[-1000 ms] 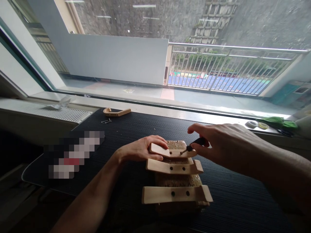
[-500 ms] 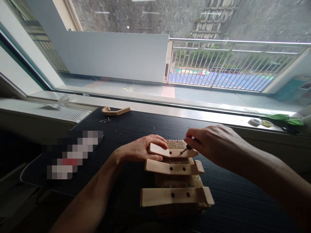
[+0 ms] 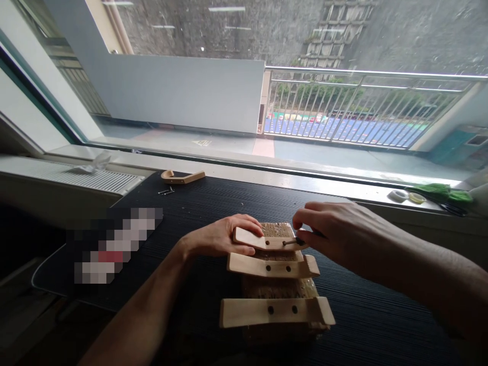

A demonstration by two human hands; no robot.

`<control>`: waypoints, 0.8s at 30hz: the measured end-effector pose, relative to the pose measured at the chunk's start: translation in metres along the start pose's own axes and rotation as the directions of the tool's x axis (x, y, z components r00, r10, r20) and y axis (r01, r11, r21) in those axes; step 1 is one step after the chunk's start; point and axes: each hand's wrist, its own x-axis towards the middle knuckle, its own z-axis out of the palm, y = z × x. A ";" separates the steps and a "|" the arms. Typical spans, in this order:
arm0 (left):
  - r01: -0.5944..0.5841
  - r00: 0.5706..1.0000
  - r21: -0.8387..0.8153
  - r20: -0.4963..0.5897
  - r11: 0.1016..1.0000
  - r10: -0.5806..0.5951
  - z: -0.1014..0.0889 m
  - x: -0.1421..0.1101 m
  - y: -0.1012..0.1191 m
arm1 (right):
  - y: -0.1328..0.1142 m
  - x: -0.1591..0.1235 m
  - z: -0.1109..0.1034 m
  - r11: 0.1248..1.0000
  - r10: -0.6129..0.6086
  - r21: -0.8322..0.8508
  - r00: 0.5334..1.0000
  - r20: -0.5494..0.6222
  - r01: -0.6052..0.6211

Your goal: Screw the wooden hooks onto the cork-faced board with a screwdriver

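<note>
A speckled brown board (image 3: pixel 276 230) lies on the black table with three pale wooden hooks across it. My left hand (image 3: pixel 224 235) grips the left end of the farthest hook (image 3: pixel 249 238), thumb on the near side and fingers over the far side. In my right hand (image 3: pixel 324 223) is a dark-handled screwdriver (image 3: pixel 293 242), its shaft tilted low and its tip at that hook's right hole. The middle hook (image 3: pixel 247 265) and the nearest hook (image 3: pixel 247 312) each show two dark holes. My right fingers cover most of the screwdriver's handle.
Another wooden hook (image 3: pixel 185 178) and several screws (image 3: pixel 166 191) lie at the back left of the table (image 3: pixel 213 203). A pixelated item (image 3: pixel 125 244) rests on the left. On the windowsill at right are tape rolls (image 3: pixel 398 195) and a green cloth (image 3: pixel 438 192).
My right hand has turned and shifted with the screwdriver, whose shaft now lies flatter while its tip stays at the right hole. My left hand keeps its hold on the hook.
</note>
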 end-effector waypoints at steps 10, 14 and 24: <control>0.024 1.000 0.044 -0.004 0.999 -0.024 0.000 0.003 -0.003 | -0.002 0.029 0.016 0.998 -0.005 -0.060 0.999 -0.048 0.002; 0.009 1.000 0.062 0.003 0.998 -0.009 0.000 0.003 -0.006 | -0.002 0.040 0.012 0.985 0.151 -0.088 0.988 0.008 -0.150; 0.041 0.997 0.013 0.071 0.999 -0.042 -0.012 -0.007 -0.004 | -0.016 0.039 0.003 0.959 0.228 -0.180 0.973 0.026 -0.220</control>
